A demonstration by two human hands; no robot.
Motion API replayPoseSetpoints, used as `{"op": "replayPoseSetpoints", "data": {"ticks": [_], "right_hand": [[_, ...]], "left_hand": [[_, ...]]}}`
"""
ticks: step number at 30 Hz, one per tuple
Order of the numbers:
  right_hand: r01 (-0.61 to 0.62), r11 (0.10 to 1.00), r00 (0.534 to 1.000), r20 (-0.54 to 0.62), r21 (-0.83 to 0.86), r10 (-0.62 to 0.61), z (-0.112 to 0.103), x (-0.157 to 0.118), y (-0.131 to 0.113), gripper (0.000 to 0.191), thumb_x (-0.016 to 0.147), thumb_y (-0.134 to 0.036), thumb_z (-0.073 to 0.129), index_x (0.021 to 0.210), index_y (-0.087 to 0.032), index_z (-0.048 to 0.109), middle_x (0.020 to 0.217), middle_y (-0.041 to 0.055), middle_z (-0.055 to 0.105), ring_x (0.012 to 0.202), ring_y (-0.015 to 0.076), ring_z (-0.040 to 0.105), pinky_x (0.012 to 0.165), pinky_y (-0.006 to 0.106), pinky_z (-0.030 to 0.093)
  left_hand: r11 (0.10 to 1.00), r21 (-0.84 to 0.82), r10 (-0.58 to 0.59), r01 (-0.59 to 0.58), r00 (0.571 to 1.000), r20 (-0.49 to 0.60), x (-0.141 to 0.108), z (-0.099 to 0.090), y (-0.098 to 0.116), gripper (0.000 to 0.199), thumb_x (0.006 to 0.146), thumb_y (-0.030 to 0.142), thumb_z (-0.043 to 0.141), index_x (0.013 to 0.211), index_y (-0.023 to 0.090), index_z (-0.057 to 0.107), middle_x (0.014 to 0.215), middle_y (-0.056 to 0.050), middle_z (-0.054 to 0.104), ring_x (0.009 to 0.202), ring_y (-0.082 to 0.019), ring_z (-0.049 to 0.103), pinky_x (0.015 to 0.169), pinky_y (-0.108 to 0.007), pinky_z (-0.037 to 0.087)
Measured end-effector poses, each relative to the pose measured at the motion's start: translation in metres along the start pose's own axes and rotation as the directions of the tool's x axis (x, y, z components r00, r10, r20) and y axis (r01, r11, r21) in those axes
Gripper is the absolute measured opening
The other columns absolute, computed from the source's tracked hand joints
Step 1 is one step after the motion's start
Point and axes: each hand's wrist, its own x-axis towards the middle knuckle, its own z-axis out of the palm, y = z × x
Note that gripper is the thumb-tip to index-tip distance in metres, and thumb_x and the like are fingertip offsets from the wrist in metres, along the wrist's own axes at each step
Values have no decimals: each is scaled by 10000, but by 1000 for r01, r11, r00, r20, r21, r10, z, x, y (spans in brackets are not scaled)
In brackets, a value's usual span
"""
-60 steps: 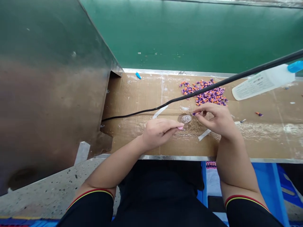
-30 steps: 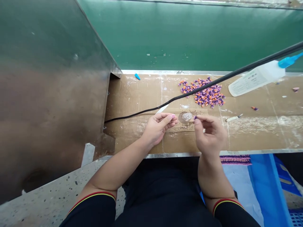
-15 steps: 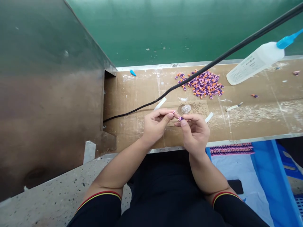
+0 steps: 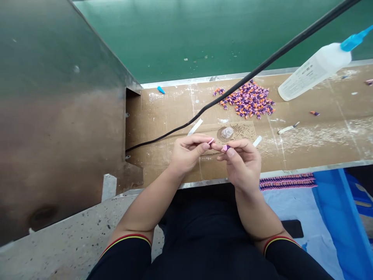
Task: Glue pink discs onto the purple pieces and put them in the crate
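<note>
My right hand point(image 4: 241, 167) is shut, its thumb and forefinger pinching a small purple bead point(image 4: 227, 147). My left hand point(image 4: 186, 153) faces it, fingertips almost touching the bead, with thumb and forefinger closed and nothing visible between them. Both hands hover over a cardboard-covered bench point(image 4: 157, 124), just in front of a small clear glass jar point(image 4: 227, 133). Behind the jar lies a heap of purple and orange beads point(image 4: 247, 100). A black cable point(image 4: 233, 87) runs above the heap and toward the left.
A white squeeze bottle with a blue nozzle point(image 4: 313, 72) lies at the back right. A metal panel point(image 4: 58, 116) rises on the left, with a green wall point(image 4: 204, 39) behind the bench. A row of beaded strips point(image 4: 287, 181) lies below the front edge.
My hands have moved together, bringing the purple bead in my right fingertips up to my left fingertips. The view has tilted, so the bench appears lower and rotated.
</note>
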Motion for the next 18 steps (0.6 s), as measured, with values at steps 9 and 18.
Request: {"op": "replayPoseSetpoints", "data": {"ticks": [9,18], "right_hand": [[425,779,874,-13,-462,-485,20,6,17,130,1019,-173,750,1072,-286,788,988,20,868,885,212,851,781,390,732],[440,752,860,-10,-491,-509,24,10,21,111,1026,-188,757,1049,-287,803,979,19,876,863,210,852,773,380,729]], "left_hand": [[906,-295,-345,303,933,-99,2,9,-6,490,597,580,1094,803,209,850,811,-44,787,739,-117,710,730,-228,614],[911,-305,-328,278,936,-126,0,13,-2,433,590,552,1103,789,246,870,853,-49,824,777,-126,744,787,-237,644]]}}
